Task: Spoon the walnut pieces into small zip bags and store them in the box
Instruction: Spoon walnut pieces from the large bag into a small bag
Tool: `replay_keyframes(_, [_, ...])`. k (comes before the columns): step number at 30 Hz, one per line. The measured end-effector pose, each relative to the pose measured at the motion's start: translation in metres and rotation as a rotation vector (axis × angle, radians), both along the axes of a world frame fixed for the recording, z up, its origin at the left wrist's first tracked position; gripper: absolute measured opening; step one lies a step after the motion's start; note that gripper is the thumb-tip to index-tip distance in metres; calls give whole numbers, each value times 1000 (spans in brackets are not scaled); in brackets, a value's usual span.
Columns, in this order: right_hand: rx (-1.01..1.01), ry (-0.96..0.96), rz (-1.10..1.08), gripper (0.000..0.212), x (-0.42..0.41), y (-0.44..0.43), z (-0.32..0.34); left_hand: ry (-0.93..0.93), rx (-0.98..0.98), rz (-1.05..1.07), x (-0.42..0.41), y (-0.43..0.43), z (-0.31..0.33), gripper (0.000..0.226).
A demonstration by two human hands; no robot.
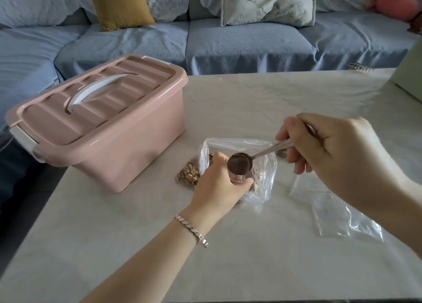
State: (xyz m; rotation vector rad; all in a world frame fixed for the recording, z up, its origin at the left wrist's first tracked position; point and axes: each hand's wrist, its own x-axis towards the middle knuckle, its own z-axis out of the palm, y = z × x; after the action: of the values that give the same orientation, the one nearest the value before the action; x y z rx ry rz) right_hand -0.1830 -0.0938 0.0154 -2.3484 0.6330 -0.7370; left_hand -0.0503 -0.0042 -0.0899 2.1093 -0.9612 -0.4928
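My left hand [219, 184] grips a small clear zip bag [238, 178] at its mouth, holding it upright above a larger clear plastic bag [267, 165] with walnut pieces [188, 173] in it. My right hand [328, 152] holds a metal spoon [239, 163] by the handle, its bowl right over the small bag's opening. Whether the spoon carries walnut I cannot tell. The pink storage box [102, 124] stands left of the bags with its lid shut and a white handle on top.
Spare empty clear zip bags [342, 216] lie on the table [251, 268] to the right, under my right forearm. A pale green object [408, 74] sits at the far right edge. A blue sofa with cushions runs behind the table.
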Motion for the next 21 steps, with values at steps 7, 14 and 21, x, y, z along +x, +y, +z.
replay_keyframes(7, [219, -315, -101, 33, -13, -25, -20, 34, -169, 115, 5, 22, -4, 41])
replay_keyframes(14, [503, -208, -120, 30, -17, -33, -113, 184, -6, 142, 10, 55, -29, 37])
replay_keyframes(21, [430, -66, -85, 29, -20, -26, -139, 360, 82, 67, 1, 42, -43, 44])
